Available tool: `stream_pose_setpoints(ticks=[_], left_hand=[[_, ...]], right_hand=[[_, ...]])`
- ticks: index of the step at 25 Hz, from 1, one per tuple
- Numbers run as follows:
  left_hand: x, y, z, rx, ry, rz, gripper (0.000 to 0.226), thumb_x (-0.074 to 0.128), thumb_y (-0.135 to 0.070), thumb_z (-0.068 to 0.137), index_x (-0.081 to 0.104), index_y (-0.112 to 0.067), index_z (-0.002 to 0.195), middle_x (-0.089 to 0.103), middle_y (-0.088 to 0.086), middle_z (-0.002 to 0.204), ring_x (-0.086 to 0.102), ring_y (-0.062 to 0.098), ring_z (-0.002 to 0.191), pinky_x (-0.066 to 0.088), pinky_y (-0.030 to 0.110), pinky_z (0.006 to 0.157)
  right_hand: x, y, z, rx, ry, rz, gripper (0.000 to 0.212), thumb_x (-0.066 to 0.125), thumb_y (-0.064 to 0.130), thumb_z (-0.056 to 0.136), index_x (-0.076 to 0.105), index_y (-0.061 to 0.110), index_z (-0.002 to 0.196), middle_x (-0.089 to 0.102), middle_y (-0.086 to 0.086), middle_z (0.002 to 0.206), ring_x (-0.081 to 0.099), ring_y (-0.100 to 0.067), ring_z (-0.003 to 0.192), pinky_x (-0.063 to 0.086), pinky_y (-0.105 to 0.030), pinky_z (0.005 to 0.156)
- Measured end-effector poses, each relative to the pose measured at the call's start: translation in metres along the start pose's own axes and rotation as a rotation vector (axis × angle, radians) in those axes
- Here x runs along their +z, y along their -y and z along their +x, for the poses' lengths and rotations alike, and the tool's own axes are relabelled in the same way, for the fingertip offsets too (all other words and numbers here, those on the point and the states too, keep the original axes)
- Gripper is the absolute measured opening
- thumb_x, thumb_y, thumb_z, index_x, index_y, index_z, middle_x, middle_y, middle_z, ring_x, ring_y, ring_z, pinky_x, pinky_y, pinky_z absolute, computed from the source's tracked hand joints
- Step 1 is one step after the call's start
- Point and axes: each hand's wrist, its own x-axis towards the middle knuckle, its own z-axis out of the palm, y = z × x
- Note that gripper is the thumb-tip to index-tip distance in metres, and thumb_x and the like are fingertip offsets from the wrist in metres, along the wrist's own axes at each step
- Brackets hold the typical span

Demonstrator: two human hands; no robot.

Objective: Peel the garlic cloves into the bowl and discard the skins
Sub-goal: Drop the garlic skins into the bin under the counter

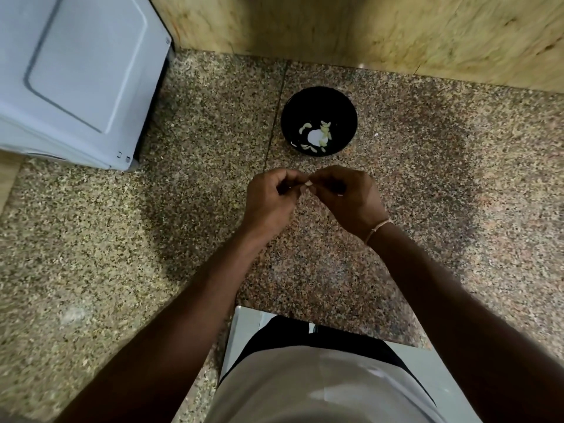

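Observation:
A black bowl stands on the speckled granite counter, with several pale peeled garlic cloves lying in its bottom. Just in front of the bowl my left hand and my right hand meet above the counter. Their fingertips pinch one small garlic clove between them. Only a pale tip of that clove shows; the rest is hidden by my fingers. A thin band circles my right wrist.
A white appliance fills the back left corner of the counter. A beige stone wall runs along the back. The counter's front edge lies near my body, with a white surface below it.

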Motion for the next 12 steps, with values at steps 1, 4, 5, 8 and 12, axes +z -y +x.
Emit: stream_pose_setpoints(ticks=[1, 4, 5, 8, 12], left_hand=[[-0.001, -0.005, 0.005, 0.007, -0.010, -0.018, 0.019, 0.080, -0.006, 0.090, 0.078, -0.018, 0.104, 0.078, -0.009, 0.089, 0.071, -0.001, 0.076, 0.054, 0.015, 0.064], [-0.005, -0.016, 0.025, -0.010, -0.052, -0.056, 0.020, 0.079, -0.008, 0.091, 0.074, -0.022, 0.105, 0.078, -0.008, 0.091, 0.074, 0.004, 0.079, 0.057, 0.019, 0.066], [-0.007, -0.018, 0.032, -0.033, -0.065, -0.057, 0.021, 0.079, -0.010, 0.091, 0.072, -0.022, 0.107, 0.078, -0.008, 0.093, 0.074, 0.006, 0.082, 0.058, 0.023, 0.068], [-0.013, -0.017, 0.047, -0.126, -0.120, -0.048, 0.039, 0.078, -0.011, 0.090, 0.062, -0.023, 0.124, 0.077, -0.008, 0.100, 0.075, 0.006, 0.082, 0.059, 0.025, 0.064], [-0.019, -0.007, 0.055, -0.192, -0.160, -0.058, 0.051, 0.076, -0.008, 0.090, 0.052, -0.026, 0.131, 0.074, -0.009, 0.102, 0.074, 0.007, 0.084, 0.057, 0.023, 0.062]], right_hand=[[-0.002, 0.002, 0.007, -0.004, -0.016, -0.010, 0.017, 0.080, 0.021, 0.089, 0.079, 0.018, 0.106, 0.077, 0.008, 0.090, 0.073, -0.001, 0.083, 0.060, -0.025, 0.075], [-0.008, 0.010, 0.036, -0.049, -0.095, -0.105, 0.011, 0.077, 0.021, 0.090, 0.079, 0.018, 0.100, 0.074, 0.011, 0.083, 0.069, -0.001, 0.076, 0.057, -0.022, 0.070], [-0.010, 0.013, 0.047, -0.061, -0.130, -0.154, 0.011, 0.074, 0.022, 0.091, 0.079, 0.018, 0.100, 0.075, 0.008, 0.085, 0.070, -0.003, 0.076, 0.058, -0.025, 0.072], [-0.013, 0.017, 0.075, -0.028, -0.183, -0.306, 0.021, 0.064, 0.020, 0.096, 0.079, 0.019, 0.111, 0.079, -0.005, 0.102, 0.074, -0.025, 0.088, 0.058, -0.031, 0.076], [-0.004, 0.017, 0.088, -0.005, -0.186, -0.370, 0.020, 0.065, 0.027, 0.091, 0.079, 0.024, 0.106, 0.079, -0.002, 0.101, 0.073, -0.025, 0.092, 0.050, -0.024, 0.075]])
